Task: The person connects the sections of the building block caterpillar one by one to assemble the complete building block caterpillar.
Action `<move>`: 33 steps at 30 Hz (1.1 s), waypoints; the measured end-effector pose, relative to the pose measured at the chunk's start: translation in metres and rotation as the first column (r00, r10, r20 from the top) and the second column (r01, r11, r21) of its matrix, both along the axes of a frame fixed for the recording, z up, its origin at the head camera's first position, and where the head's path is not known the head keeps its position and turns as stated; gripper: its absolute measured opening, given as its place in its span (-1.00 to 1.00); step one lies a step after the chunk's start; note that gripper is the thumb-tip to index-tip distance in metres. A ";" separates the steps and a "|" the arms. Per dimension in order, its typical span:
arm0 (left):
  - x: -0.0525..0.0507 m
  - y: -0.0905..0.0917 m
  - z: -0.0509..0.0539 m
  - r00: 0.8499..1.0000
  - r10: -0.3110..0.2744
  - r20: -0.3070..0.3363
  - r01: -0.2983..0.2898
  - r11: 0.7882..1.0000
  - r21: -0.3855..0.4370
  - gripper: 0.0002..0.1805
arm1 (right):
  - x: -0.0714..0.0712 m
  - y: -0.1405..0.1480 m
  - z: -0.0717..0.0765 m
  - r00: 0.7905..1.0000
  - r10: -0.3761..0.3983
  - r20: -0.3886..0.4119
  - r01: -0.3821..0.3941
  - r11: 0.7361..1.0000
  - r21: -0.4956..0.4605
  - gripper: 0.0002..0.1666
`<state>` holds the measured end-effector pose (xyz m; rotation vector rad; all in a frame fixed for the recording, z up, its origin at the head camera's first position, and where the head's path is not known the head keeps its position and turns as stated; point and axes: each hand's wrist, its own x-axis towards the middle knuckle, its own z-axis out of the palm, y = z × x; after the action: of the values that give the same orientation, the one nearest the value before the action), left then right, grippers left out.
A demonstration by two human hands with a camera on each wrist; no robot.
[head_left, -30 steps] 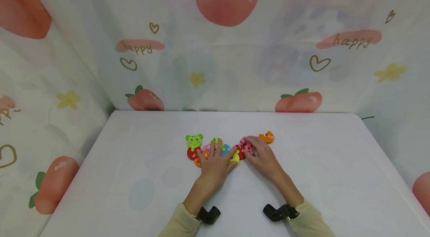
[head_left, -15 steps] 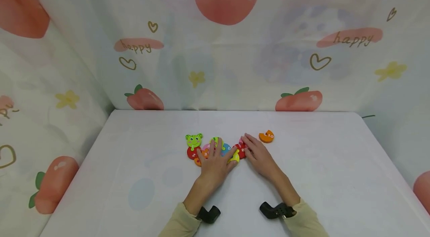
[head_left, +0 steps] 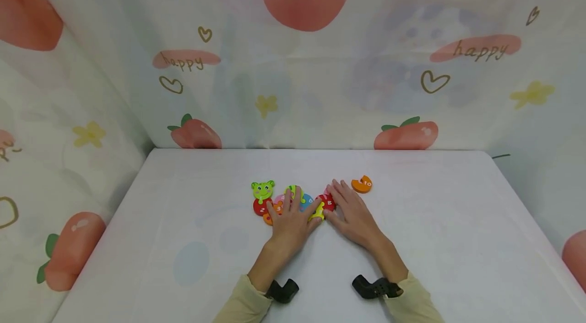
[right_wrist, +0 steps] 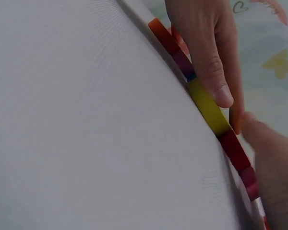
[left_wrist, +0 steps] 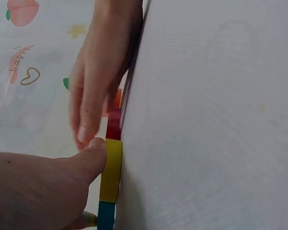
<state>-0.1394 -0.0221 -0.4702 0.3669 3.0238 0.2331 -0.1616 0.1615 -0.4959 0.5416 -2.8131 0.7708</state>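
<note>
A row of colourful numbered caterpillar puzzle pieces lies on the white table in the head view. Its left end is a green smiling head piece [head_left: 263, 190] above a red piece [head_left: 261, 207] marked 2. My left hand [head_left: 291, 218] rests on the middle with spread, straight fingers, its thumb by the yellow piece [left_wrist: 111, 172]. Fingers straight, my right hand [head_left: 357, 218] lies over the right end, its thumb near the red piece [head_left: 327, 203] marked 8. A pink piece under the right fingers is mostly hidden. Apart from the row lies an orange piece [head_left: 362, 184] marked 10.
The white table [head_left: 183, 185] has its back edge against a printed curtain [head_left: 320, 84]. Black wrist cameras sit on both wrists, the left one [head_left: 283, 291] and the right one [head_left: 375, 287], low over the table.
My right hand has let its pinch on the pink spotted piece go and flattened over it, moving slightly left. The left hand stays on the row.
</note>
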 end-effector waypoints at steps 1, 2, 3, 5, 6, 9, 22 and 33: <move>0.000 0.000 0.000 1.000 0.001 0.004 -0.001 1.000 -0.001 -0.38 | -0.002 0.002 -0.001 0.998 -0.019 -0.064 0.015 0.998 -0.065 -0.23; -0.001 0.000 0.001 1.000 0.003 0.008 -0.003 1.000 -0.001 -0.38 | -0.004 0.003 -0.001 0.991 -0.046 -0.129 0.028 0.990 -0.137 -0.25; -0.001 0.001 0.001 1.000 0.005 0.011 -0.005 1.000 -0.001 -0.38 | -0.006 0.005 -0.001 0.979 -0.078 -0.189 0.039 0.979 -0.201 -0.28; 0.000 0.001 0.001 1.000 0.011 0.014 -0.011 1.000 -0.002 -0.38 | -0.009 0.009 -0.003 0.950 -0.157 -0.269 0.076 0.954 -0.289 -0.31; 0.000 0.001 0.002 1.000 0.012 0.017 -0.012 1.000 -0.004 -0.38 | -0.009 0.011 -0.004 0.942 -0.197 -0.270 0.106 0.943 -0.316 -0.30; 0.000 0.001 0.002 1.000 0.008 0.016 -0.008 1.000 -0.009 -0.38 | -0.011 0.015 -0.004 0.935 -0.284 -0.212 0.198 0.915 -0.352 -0.29; -0.001 0.000 0.001 1.000 0.001 0.003 -0.001 1.000 -0.012 -0.38 | -0.012 0.017 -0.005 0.930 -0.363 -0.056 0.324 0.883 -0.339 -0.29; 0.000 0.000 0.002 1.000 0.006 0.013 -0.006 1.000 0.019 -0.39 | -0.010 0.018 -0.005 0.915 -0.399 0.059 0.400 0.876 -0.270 -0.56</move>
<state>-0.1396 -0.0220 -0.4679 0.3566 3.0126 0.2638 -0.1713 0.1794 -0.5006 -0.0887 -2.6141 1.0394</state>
